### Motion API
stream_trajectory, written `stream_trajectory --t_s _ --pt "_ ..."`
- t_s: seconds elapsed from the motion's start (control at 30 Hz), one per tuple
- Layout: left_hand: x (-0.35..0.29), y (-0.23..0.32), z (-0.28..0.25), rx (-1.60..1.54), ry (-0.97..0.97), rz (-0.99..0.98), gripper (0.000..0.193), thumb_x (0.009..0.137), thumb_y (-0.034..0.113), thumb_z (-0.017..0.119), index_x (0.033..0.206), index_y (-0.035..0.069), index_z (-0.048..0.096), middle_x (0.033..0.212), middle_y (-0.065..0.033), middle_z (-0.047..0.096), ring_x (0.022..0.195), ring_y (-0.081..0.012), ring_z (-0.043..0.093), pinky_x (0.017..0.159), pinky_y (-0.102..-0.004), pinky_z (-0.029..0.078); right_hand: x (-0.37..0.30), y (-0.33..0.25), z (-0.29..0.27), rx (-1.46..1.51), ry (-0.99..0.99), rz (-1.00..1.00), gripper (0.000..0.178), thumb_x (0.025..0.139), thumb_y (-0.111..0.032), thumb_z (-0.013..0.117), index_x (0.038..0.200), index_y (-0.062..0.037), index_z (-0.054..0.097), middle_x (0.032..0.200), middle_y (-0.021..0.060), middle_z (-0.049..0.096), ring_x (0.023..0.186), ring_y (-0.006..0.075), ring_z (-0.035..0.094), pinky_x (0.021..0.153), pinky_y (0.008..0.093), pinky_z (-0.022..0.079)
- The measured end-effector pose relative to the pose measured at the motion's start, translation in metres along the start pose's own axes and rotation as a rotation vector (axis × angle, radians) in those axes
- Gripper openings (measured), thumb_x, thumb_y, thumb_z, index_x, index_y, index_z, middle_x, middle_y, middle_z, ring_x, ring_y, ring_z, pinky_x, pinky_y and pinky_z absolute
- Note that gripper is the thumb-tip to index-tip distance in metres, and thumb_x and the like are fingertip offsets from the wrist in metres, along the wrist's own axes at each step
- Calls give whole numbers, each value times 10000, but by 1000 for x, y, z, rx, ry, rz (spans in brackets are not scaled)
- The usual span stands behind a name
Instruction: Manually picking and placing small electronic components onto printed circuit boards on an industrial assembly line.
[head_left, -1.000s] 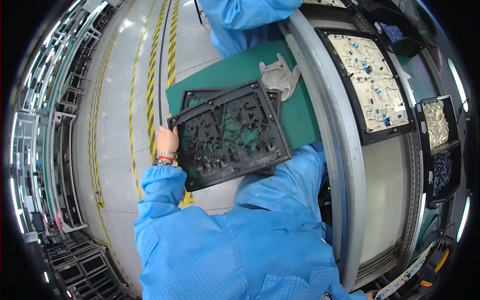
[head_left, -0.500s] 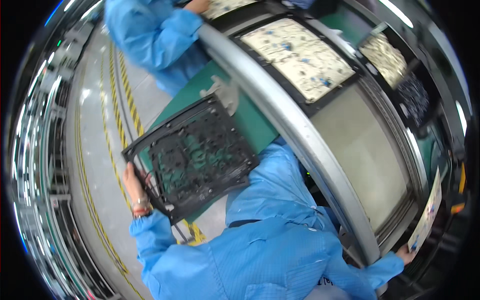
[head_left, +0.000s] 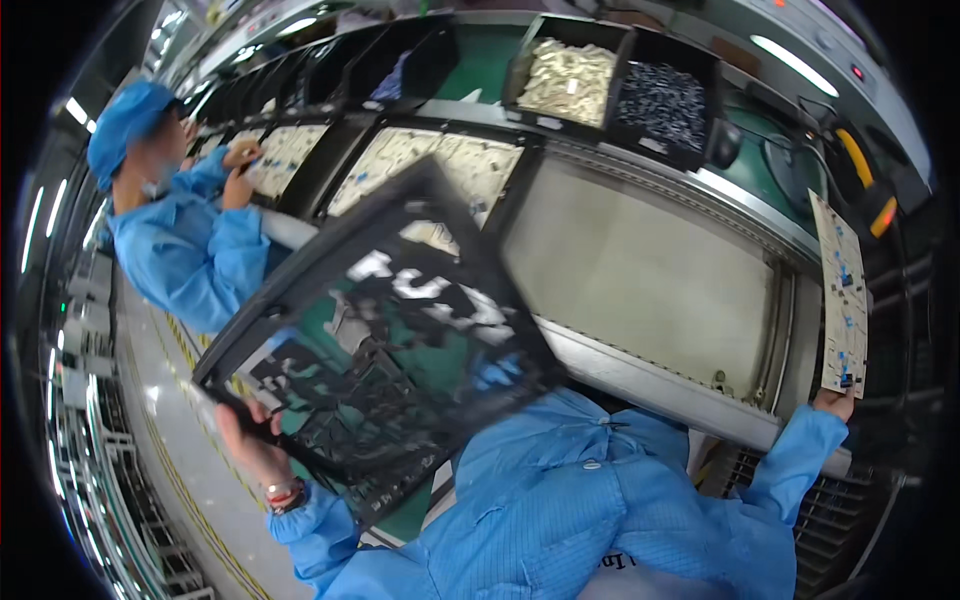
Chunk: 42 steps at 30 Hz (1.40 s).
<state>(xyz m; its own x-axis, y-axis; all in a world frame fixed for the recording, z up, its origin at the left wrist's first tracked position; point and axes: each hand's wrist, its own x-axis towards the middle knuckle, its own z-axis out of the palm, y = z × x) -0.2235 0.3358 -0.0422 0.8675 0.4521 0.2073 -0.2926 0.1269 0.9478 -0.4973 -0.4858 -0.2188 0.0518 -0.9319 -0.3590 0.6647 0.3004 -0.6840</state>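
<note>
My left hand (head_left: pixel 250 445) grips one edge of a black rectangular carrier frame (head_left: pixel 300 295) with many cutouts. It hangs tilted in front of me, partly blurred, with the green surface and part of the line showing through its openings. At the far right my right hand (head_left: pixel 833 403) holds a cream circuit board (head_left: pixel 840 290) upright by its lower end; blue components sit on its face. My right fingers are partly hidden by the board and the sleeve.
A conveyor line (head_left: pixel 640 270) with metal rails runs across in front of me. Cream boards in black frames (head_left: pixel 430 160) lie on it. Behind stand a bin of cream parts (head_left: pixel 567 80) and a bin of dark parts (head_left: pixel 660 105). A co-worker (head_left: pixel 180 250) works at the left.
My view has turned toward the line. The carrier frame has been raised and tilted in my left hand, and now overlaps the line. My right hand still holds the board, now more upright.
</note>
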Motion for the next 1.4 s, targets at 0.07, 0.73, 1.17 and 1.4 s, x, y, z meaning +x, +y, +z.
stream_trajectory --t_s 0.07,0.73,1.17,1.4 --pt "3 -9 64 18 -116 -151 316 915 420 450 832 116 443 626 -2 405 528 -98 382 427 -220 327 -15 -15 -29 -48 -60 40 393 911 -287 465 1219 -47 514 1197 87 569 1078 263 541 935 368 418" --pt "-41 -145 362 187 -974 -862 278 946 346 409 883 76 428 612 -52 496 451 -176 540 432 -258 469 -242 -5 54 -622 -307 -172 395 919 -238 456 1196 41 497 1175 143 554 1069 230 536 943 350 412" --pt "-46 -159 351 82 -989 -666 245 876 195 539 996 -15 498 809 -28 530 738 -79 462 674 -227 379 -261 74 155 -720 -592 288 353 899 -226 489 1079 69 557 996 130 637 855 166 617 768 254 462" --pt "-43 -157 347 238 -1105 -524 340 779 69 631 1048 -41 454 867 -74 562 785 -107 540 658 -241 436 -275 84 147 -802 -532 184 332 899 -189 498 1091 76 552 1014 112 617 871 156 588 787 241 435"
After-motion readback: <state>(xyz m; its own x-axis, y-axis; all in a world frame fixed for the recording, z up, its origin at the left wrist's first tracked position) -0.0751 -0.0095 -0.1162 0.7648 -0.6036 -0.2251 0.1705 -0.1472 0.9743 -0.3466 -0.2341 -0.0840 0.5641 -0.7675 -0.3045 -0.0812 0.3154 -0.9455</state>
